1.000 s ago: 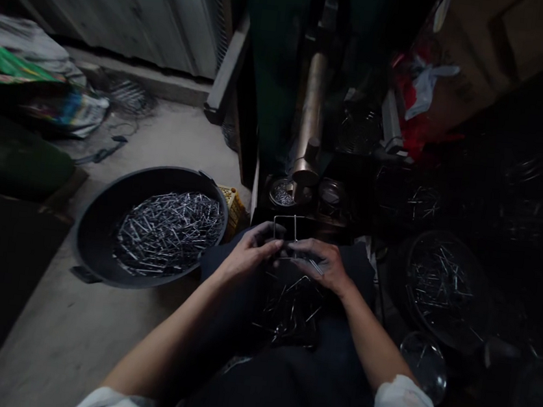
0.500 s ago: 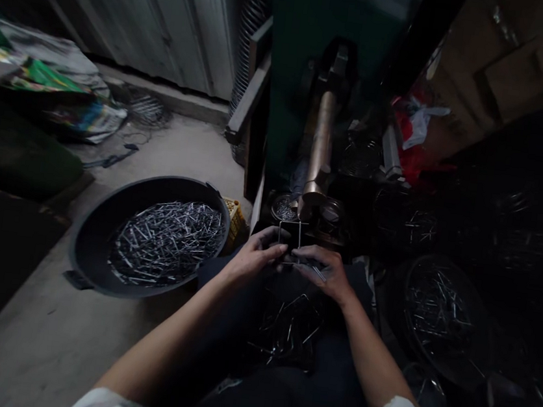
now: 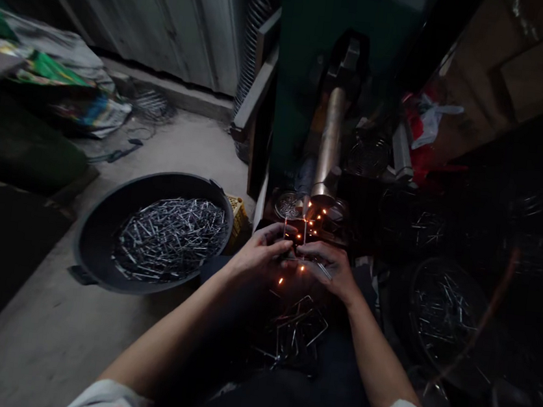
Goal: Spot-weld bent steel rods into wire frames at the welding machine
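Note:
My left hand (image 3: 266, 250) and my right hand (image 3: 327, 267) are closed on a bent metal wire piece (image 3: 305, 232), one hand at each side. Its thin upright legs reach up to the electrode tip of a welding machine (image 3: 330, 141). Orange sparks (image 3: 317, 218) scatter around that tip and down past my fingers. Another short wire rod (image 3: 323, 269) sticks out from my right hand. Below my hands, several bent wire pieces (image 3: 300, 328) lie across my lap. My fingers partly cover the lower part of the held piece.
A black basin (image 3: 92, 268) full of short metal rods stands on the floor at left, beside a yellow crate (image 3: 237, 216). At right is a dark basin (image 3: 416, 311) with more wire pieces. A small dish (image 3: 287, 205) sits by the welder. Cardboard boxes (image 3: 535, 77) stand behind.
Bright sparks have appeared at the electrode, where there were none before. Both hands keep their hold on the wire piece at nearly the same place; the view has shifted slightly.

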`<action>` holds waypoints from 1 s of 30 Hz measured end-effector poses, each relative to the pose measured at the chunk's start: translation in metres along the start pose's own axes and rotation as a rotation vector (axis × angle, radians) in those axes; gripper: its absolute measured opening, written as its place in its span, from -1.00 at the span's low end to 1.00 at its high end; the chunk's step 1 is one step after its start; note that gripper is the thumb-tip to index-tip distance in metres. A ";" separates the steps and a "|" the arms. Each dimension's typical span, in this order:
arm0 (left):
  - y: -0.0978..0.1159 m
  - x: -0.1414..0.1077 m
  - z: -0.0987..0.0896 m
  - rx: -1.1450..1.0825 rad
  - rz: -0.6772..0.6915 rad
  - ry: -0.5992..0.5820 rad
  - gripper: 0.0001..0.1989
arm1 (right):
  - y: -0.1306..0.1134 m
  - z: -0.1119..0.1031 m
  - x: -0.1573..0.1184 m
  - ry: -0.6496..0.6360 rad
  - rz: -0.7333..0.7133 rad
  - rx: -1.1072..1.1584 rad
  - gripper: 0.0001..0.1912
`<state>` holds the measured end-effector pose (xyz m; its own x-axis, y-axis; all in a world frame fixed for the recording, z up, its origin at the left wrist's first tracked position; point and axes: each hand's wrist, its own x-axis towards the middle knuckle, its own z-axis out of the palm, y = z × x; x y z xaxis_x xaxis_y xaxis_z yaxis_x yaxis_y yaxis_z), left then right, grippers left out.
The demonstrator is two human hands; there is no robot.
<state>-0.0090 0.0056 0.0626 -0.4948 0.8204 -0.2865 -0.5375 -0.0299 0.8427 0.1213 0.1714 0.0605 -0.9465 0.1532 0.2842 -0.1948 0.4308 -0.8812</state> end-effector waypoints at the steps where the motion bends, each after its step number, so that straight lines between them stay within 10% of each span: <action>1: 0.000 0.000 0.000 0.001 0.006 0.011 -0.54 | 0.000 0.001 0.000 0.002 0.009 -0.004 -0.78; 15: 0.027 0.067 -0.018 -0.035 0.137 0.061 -0.59 | 0.017 -0.018 0.048 0.232 0.200 -0.013 -0.77; 30: 0.026 0.065 -0.020 -0.001 0.183 0.147 -0.63 | 0.024 -0.024 0.040 0.279 0.236 0.093 -0.73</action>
<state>-0.0692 0.0467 0.0570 -0.6781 0.7094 -0.1922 -0.4304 -0.1713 0.8862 0.0849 0.2097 0.0596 -0.8639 0.4810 0.1497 -0.0143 0.2737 -0.9617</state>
